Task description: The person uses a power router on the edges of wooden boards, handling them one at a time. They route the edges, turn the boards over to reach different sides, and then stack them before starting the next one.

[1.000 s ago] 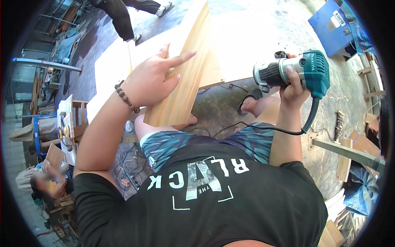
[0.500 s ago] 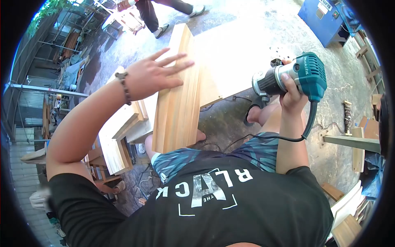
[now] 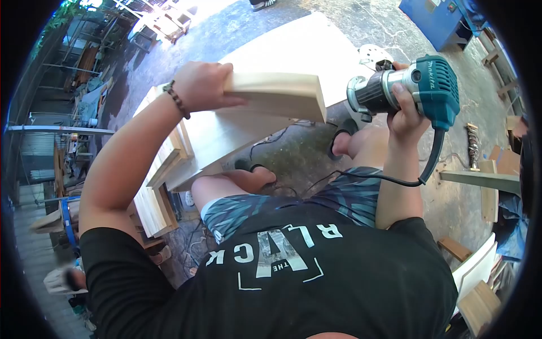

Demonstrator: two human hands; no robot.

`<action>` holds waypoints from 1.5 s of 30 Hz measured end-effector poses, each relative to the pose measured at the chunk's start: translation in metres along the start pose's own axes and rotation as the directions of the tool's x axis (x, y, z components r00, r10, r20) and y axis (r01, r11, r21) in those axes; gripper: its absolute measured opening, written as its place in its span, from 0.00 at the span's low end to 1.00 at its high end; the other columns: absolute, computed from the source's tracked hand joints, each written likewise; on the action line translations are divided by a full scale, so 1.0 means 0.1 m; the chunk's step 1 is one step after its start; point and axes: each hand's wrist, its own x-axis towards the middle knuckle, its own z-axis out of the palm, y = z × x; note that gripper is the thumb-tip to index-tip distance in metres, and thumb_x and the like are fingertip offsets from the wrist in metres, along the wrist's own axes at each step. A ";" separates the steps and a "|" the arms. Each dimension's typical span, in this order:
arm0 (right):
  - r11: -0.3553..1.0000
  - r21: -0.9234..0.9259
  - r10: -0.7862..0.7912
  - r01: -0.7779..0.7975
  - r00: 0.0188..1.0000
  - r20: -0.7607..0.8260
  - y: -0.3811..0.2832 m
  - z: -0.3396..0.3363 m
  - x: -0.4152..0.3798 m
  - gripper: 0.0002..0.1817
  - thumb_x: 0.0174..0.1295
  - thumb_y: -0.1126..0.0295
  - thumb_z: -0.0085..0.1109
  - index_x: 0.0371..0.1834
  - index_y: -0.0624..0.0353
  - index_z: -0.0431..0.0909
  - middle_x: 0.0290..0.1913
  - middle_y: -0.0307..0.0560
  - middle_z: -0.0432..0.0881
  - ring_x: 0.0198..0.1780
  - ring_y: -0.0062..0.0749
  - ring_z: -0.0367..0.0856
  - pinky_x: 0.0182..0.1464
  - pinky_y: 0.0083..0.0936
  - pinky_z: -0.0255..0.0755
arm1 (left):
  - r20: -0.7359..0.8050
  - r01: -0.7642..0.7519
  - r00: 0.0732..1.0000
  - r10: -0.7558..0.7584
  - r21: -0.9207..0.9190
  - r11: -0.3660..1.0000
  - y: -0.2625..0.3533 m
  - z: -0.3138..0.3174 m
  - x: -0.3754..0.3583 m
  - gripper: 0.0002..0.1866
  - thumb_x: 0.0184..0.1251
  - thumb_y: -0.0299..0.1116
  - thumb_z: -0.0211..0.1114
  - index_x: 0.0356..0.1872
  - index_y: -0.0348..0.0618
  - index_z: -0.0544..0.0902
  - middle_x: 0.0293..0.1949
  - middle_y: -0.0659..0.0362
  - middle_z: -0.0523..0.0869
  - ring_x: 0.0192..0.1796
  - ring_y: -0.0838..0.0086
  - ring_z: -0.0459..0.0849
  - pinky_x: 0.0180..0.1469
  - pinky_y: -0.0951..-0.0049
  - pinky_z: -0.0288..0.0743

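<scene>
My left hand, with a beaded bracelet at its wrist, is closed round the left end of a thick light wooden board. The board points to the right and is tilted over the bright white worktop, one long edge uppermost. In my right hand is a teal and silver trim router, held sideways around its metal body, base facing left towards the board's free end. Its black cord hangs down and loops over my shorts.
More wooden pieces are stacked at the left, beside the worktop. A blue machine stands at the back right. On the right are a wooden bar and leaning panels. Another person's shoe shows at the top edge.
My left hand has gone from lying spread on the board to gripping its end. The board has swung crosswise and tipped up. The router has shifted slightly right, and the other person has mostly left view.
</scene>
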 end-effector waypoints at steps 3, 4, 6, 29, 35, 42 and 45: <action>0.998 -0.049 -0.051 0.051 0.999 -0.005 -0.11 -0.01 0.04 0.27 0.54 0.81 0.63 0.61 0.70 0.74 0.56 0.66 0.84 0.58 0.53 0.86 0.67 0.47 0.78 | 0.074 0.166 0.983 -0.167 0.020 0.986 0.08 -0.19 0.04 0.37 0.58 0.72 0.71 0.39 0.40 0.85 0.34 0.45 0.91 0.40 0.48 0.92 0.45 0.51 0.85; 0.996 -0.066 -0.065 0.065 0.998 0.005 -0.15 0.03 0.04 0.28 0.53 0.81 0.63 0.61 0.70 0.74 0.56 0.65 0.84 0.58 0.54 0.86 0.67 0.48 0.77 | 0.086 0.212 0.973 -0.214 0.033 0.977 0.08 -0.22 -0.01 0.37 0.59 0.71 0.71 0.39 0.40 0.85 0.34 0.45 0.91 0.41 0.48 0.92 0.45 0.51 0.85; 0.992 -0.089 -0.083 0.087 0.996 0.045 -0.22 0.09 0.07 0.28 0.55 0.81 0.64 0.62 0.70 0.74 0.55 0.64 0.84 0.58 0.54 0.86 0.67 0.47 0.77 | 0.124 0.292 0.947 -0.295 0.046 0.955 0.08 -0.27 -0.09 0.37 0.59 0.70 0.71 0.40 0.39 0.86 0.36 0.45 0.91 0.43 0.49 0.92 0.46 0.51 0.86; 0.978 0.055 0.166 -0.203 0.908 0.386 -0.34 1.75 1.17 0.15 0.53 0.84 0.65 0.45 0.63 0.82 0.37 0.41 0.84 0.37 0.29 0.85 0.44 0.28 0.80 | -0.046 0.356 0.915 -0.401 -0.375 0.856 0.16 0.11 -0.51 0.33 0.62 0.61 0.72 0.48 0.36 0.86 0.39 0.42 0.91 0.46 0.46 0.90 0.50 0.51 0.84; 0.959 0.119 0.169 -0.259 0.853 0.493 -0.32 1.83 1.14 0.18 0.52 0.86 0.63 0.48 0.66 0.80 0.36 0.44 0.83 0.37 0.32 0.86 0.42 0.29 0.82 | -0.063 0.377 0.906 -0.419 -0.333 0.864 0.18 0.13 -0.49 0.27 0.61 0.57 0.74 0.45 0.41 0.87 0.37 0.44 0.91 0.43 0.47 0.91 0.48 0.51 0.85; 0.988 0.026 0.122 -0.151 0.878 0.462 -0.40 1.88 1.10 0.21 0.51 0.82 0.65 0.52 0.66 0.79 0.39 0.44 0.84 0.38 0.32 0.86 0.43 0.30 0.83 | -0.105 0.364 0.901 -0.421 -0.346 0.865 0.18 0.17 -0.50 0.26 0.60 0.56 0.74 0.44 0.41 0.86 0.36 0.44 0.91 0.42 0.47 0.91 0.47 0.51 0.85; 0.991 -0.020 0.128 -0.132 0.892 0.433 -0.36 1.82 1.09 0.22 0.51 0.82 0.65 0.52 0.65 0.79 0.40 0.44 0.84 0.39 0.32 0.86 0.43 0.30 0.83 | -0.128 0.350 0.901 -0.414 -0.350 0.869 0.18 0.17 -0.51 0.26 0.60 0.56 0.75 0.44 0.42 0.87 0.36 0.43 0.91 0.42 0.47 0.91 0.47 0.50 0.85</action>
